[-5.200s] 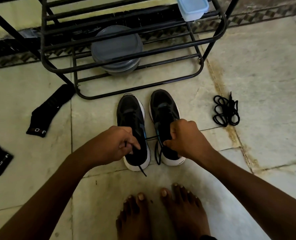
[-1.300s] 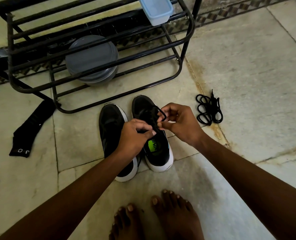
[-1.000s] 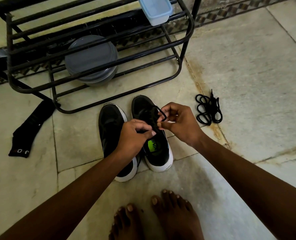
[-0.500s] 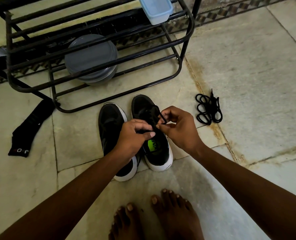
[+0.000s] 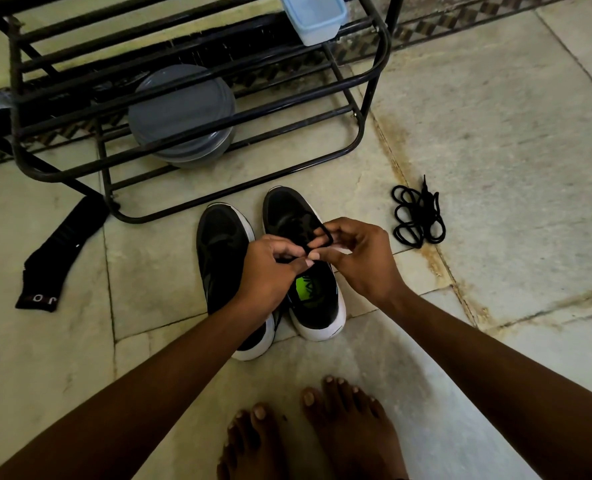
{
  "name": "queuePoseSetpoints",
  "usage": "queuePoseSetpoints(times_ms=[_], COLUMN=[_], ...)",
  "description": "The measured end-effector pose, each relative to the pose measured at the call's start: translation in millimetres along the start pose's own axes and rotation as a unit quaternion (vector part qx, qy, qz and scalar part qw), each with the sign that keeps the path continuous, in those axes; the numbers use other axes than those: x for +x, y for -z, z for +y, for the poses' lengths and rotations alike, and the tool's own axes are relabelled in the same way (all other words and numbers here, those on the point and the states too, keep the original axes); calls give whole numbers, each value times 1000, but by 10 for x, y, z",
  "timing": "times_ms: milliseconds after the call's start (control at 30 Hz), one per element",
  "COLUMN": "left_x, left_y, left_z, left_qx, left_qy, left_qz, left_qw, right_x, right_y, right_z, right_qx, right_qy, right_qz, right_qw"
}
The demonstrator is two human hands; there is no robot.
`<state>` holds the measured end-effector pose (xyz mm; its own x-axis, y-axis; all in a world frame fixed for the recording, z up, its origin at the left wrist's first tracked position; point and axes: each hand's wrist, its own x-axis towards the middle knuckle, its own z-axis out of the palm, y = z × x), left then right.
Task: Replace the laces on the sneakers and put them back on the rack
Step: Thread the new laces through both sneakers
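Seen from the head camera, two black mesh sneakers with white rubber soles stand side by side on the pale, veined stone floor [image 5: 495, 133], toes toward the rack [image 5: 374, 84], a frame of black round metal tubing. The left sneaker [image 5: 222, 244] is partly covered by the left forearm; the right sneaker [image 5: 317, 299] shows a bright green insole patch. Over its tongue, the left hand [image 5: 270, 271] and the right hand [image 5: 364, 258] meet, each with thumb and forefinger pressed together on a thin black cord lace [image 5: 325, 235] that arcs in a loop between them. To the right, well apart, a second black lace [image 5: 416, 220] lies coiled in soft loops. A limp knitted black sock [image 5: 62, 251] lies to the left. On the rack's low rails sits a round grey lidded container [image 5: 183, 109]; higher up, a translucent blue plastic box [image 5: 313, 15].
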<state>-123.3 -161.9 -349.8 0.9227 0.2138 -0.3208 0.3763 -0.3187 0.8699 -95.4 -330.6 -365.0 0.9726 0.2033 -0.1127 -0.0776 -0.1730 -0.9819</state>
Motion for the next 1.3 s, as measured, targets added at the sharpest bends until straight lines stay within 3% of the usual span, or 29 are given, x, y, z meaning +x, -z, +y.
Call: queuePoseSetpoints(times_ms=[200, 333, 467, 600, 667, 733, 800, 833, 900, 967, 1100, 1300], left_x=[3, -48, -60, -94, -98, -88, -100, -123, -197, -224, -170, -178], left_y=[60, 113, 203, 373, 474, 569, 657, 699, 763, 820, 919, 951], left_z=[-35, -46, 46, 273, 304, 282, 326, 373, 522, 646, 648, 479], left_qx=[109, 120, 52, -191, -81, 180, 323, 316, 197, 135, 114, 202], left_qy=[-62, -123, -156, -51, -73, -137, -108, -59, 11, -3, -29, -80], left_qz=[-53, -24, 42, 99, 111, 60, -48, -120, -255, -306, -329, -285], left_qw=[991, 985, 985, 975, 988, 972, 939, 939, 947, 942, 937, 934], right_x=[-164, -286, -348, -351, -360, -365, -372, -374, -381, -389, -388, -379], right_y=[-41, -140, -210, -204, -199, -191, -187, -191, -196, -212, -229, -172], right_z=[100, 228, 235, 196, 175, 159, 154, 147, 148, 151, 175, 152], right_qx=[-64, -126, -136, -121, -114, -114, -116, -120, -135, -152, -166, -185], right_qy=[80, 113, 106, 87, 84, 86, 94, 96, 102, 109, 103, 134], right_qz=[-1, 35, 63, 46, 40, 37, 35, 33, 31, 32, 31, 41], right_qw=[995, 985, 983, 988, 989, 989, 988, 988, 985, 982, 980, 973])
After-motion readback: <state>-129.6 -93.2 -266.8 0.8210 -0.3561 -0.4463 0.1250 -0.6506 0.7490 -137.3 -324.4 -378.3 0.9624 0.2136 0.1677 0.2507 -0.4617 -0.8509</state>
